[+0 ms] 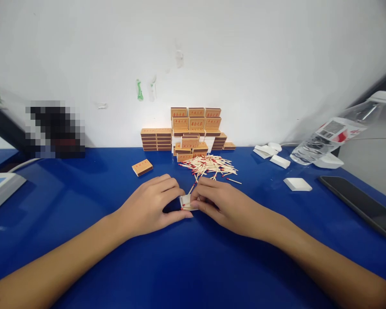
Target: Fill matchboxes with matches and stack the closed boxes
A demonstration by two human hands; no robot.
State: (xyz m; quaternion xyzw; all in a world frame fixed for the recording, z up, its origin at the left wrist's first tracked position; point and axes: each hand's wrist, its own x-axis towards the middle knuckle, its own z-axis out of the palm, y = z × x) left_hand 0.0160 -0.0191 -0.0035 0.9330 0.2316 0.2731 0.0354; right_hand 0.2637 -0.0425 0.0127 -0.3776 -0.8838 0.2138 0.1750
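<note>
My left hand (149,204) and my right hand (217,201) meet at the middle of the blue table (193,266). Between their fingertips sits a small white matchbox tray (187,202) with matches in it; both hands pinch it from either side. A loose match (192,189) lies just beyond the tray. Behind it spreads a pile of red-tipped matches (209,165). One closed tan matchbox (142,167) lies alone to the left of the pile.
Stacks of tan matchboxes (193,128) stand against the white wall. White empty trays (297,184) lie at the right, near a tilted water bottle (334,135) and a dark phone (362,206). A white power strip (0,189) sits at the left edge.
</note>
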